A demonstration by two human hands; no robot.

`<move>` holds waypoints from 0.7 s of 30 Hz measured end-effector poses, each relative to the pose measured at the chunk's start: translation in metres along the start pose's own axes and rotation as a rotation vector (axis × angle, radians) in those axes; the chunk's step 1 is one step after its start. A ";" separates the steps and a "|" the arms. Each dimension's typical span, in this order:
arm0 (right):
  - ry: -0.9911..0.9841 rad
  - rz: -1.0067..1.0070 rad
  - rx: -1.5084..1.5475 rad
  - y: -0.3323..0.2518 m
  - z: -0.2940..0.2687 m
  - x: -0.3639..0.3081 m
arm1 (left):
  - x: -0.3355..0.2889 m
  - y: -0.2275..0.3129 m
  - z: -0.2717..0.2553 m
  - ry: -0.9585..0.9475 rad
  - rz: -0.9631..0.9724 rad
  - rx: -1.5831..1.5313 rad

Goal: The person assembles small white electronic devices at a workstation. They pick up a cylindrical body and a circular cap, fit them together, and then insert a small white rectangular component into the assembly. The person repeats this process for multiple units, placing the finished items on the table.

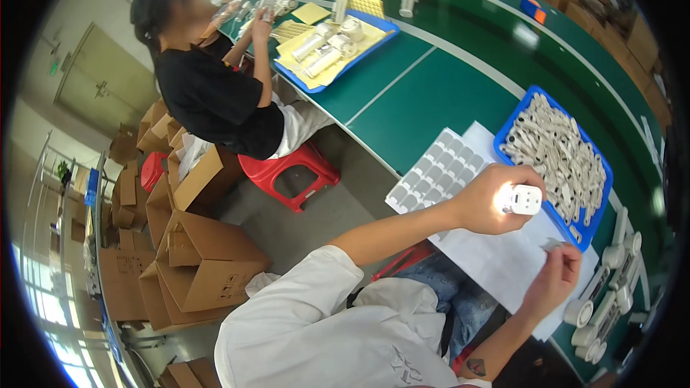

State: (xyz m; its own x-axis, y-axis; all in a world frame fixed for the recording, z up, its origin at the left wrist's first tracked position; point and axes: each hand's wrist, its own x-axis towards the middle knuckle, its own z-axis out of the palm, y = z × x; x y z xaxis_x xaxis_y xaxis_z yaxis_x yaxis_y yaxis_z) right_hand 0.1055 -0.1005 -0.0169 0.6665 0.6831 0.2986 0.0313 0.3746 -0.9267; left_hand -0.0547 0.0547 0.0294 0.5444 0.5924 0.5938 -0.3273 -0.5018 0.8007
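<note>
The left hand (pixel 496 205) is closed around a small white plastic device (pixel 522 200), held above a white paper sheet (pixel 496 259). The right hand (pixel 557 273) pinches a tiny grey part (pixel 552 244), too small to identify. Beside them sit a blue tray (pixel 517 111) of pale parts and a grey moulded cell tray (pixel 431 172) on the green workbench (pixel 431 86). Brown cardboard boxes (pixel 205 259) crowd the floor. A co-worker (pixel 215 93) sits on a red stool (pixel 287 169).
</note>
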 end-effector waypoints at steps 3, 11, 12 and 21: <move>0.077 -0.123 -0.003 -0.033 -0.019 -0.002 | 0.006 -0.003 0.023 -0.149 -0.030 0.025; -0.075 -0.107 0.011 -0.067 0.006 -0.015 | -0.007 -0.026 0.072 -0.373 -0.012 -0.129; -0.105 -0.115 -0.017 -0.064 0.005 -0.015 | -0.009 -0.026 0.075 -0.374 -0.020 -0.131; -0.161 -0.092 -0.163 -0.065 0.007 -0.016 | -0.018 -0.024 0.079 -0.341 -0.042 -0.112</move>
State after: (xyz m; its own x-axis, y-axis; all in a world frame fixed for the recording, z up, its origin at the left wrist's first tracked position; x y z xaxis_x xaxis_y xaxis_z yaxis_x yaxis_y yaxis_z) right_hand 0.0877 -0.1316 0.0403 0.5280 0.7470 0.4040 0.2152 0.3426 -0.9145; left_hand 0.0041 0.0063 -0.0066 0.7791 0.3574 0.5151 -0.3717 -0.3983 0.8386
